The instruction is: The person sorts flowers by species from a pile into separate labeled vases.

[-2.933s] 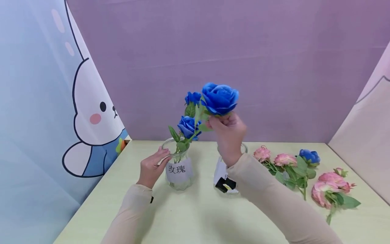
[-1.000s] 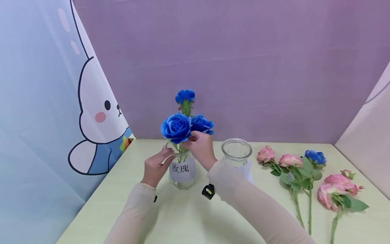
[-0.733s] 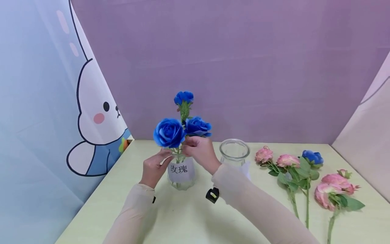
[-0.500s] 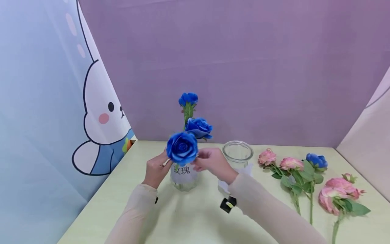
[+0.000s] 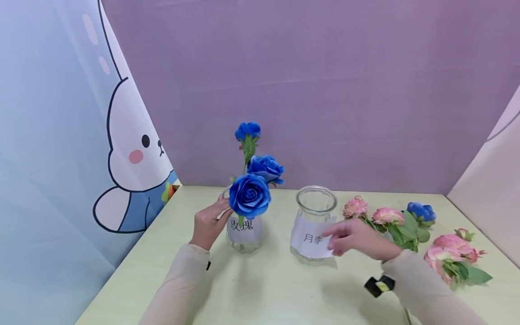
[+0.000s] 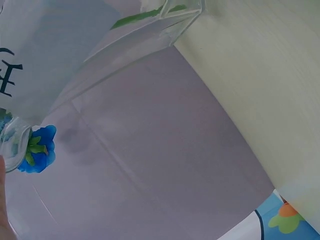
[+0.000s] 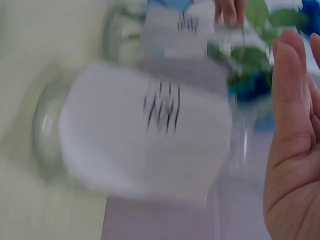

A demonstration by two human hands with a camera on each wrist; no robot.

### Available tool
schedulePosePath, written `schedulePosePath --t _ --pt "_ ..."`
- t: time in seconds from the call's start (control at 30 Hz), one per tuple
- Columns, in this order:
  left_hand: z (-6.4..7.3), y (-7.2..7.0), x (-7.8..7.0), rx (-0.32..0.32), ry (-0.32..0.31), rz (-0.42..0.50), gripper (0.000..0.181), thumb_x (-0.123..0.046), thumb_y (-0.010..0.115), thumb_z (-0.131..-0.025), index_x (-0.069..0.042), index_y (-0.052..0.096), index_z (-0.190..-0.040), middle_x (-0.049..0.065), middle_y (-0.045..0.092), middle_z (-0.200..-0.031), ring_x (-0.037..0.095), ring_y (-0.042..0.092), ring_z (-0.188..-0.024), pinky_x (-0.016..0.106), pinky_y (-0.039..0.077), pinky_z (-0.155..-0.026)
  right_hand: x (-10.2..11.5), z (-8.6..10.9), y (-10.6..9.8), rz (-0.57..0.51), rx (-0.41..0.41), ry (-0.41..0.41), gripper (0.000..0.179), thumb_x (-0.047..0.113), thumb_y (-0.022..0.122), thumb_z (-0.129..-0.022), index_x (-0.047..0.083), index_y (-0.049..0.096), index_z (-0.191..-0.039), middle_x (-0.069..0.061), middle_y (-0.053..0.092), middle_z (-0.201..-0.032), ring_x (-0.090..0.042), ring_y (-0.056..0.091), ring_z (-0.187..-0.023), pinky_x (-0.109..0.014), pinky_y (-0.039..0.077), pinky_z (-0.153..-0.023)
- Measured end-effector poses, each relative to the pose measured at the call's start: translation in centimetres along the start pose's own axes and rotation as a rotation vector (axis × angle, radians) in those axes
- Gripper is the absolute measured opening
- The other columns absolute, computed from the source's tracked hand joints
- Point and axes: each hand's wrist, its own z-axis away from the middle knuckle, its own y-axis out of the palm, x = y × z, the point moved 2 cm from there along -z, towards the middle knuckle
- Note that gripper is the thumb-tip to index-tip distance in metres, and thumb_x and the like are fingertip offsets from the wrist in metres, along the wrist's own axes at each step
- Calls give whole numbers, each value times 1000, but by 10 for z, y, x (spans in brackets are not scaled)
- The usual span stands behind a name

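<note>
My left hand [image 5: 209, 223] pinches the rim of the left glass jar [image 5: 245, 247], which has a white paper label with black writing. Three blue artificial roses stand in this jar: a front rose [image 5: 249, 195] hides part of the rim, a second rose [image 5: 266, 168] leans right, and a taller rose [image 5: 248, 131] rises behind. My right hand [image 5: 361, 239] holds nothing; its fingers are loosely bent and overlap the edge of the right jar's label [image 5: 304, 234]. That right glass jar [image 5: 316, 212] has no flowers in it. In the right wrist view its label is blurred.
On the table's right lie pink flowers [image 5: 387, 215] with green leaves, a blue rose [image 5: 421, 212] and a larger pink bloom [image 5: 451, 246] nearer the front. A purple backdrop [image 5: 325, 90] stands behind the table [image 5: 243, 298], with a rabbit-print cloth [image 5: 53, 158] at left.
My right hand brought a blue rose to the left jar, lowered its stem in, let go and moved away right past the second jar. My left hand stays at the rim.
</note>
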Motion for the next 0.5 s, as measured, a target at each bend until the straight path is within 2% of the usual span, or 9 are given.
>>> schedulePosePath --t 0.13,0.27,0.37,0.43,0.5 --pt "-1 0 -1 -7 19 -18 34 -29 57 -95 0 74 -96 12 73 -93 28 71 -83 40 56 -84 -27 27 -41 33 -71 82 40 7 63 -89 -19 53 -117 -16 67 -92 -24 67 -78 -34 60 -71" --pt "-1 -1 -2 -22 23 -28 31 -27 61 -93 1 74 -94 15 73 -91 32 71 -81 44 57 -78 -54 51 -71 55 -130 199 39 9 63 -91 -20 55 -114 -14 68 -90 -20 67 -74 -33 60 -69" --pt "-1 -1 -5 -21 33 -50 20 -12 76 -81 4 74 -92 18 72 -88 34 70 -79 49 57 -72 -73 69 -85 70 -165 297 35 10 61 -93 -20 57 -110 -11 68 -82 -15 65 -67 -29 59 -63" --pt "-2 0 -6 -21 37 -66 24 -2 82 -69 5 74 -91 19 72 -88 34 71 -78 48 58 -71 -83 79 -91 120 -167 346 28 9 60 -92 -19 61 -97 -6 65 -72 -9 59 -58 -25 57 -56" --pt "-2 0 -8 -19 37 -77 32 6 84 -60 5 74 -91 18 72 -88 33 71 -78 47 58 -71 -91 89 -93 171 -156 389 23 7 59 -91 -12 62 -79 -2 59 -63 -7 52 -50 -21 52 -48"
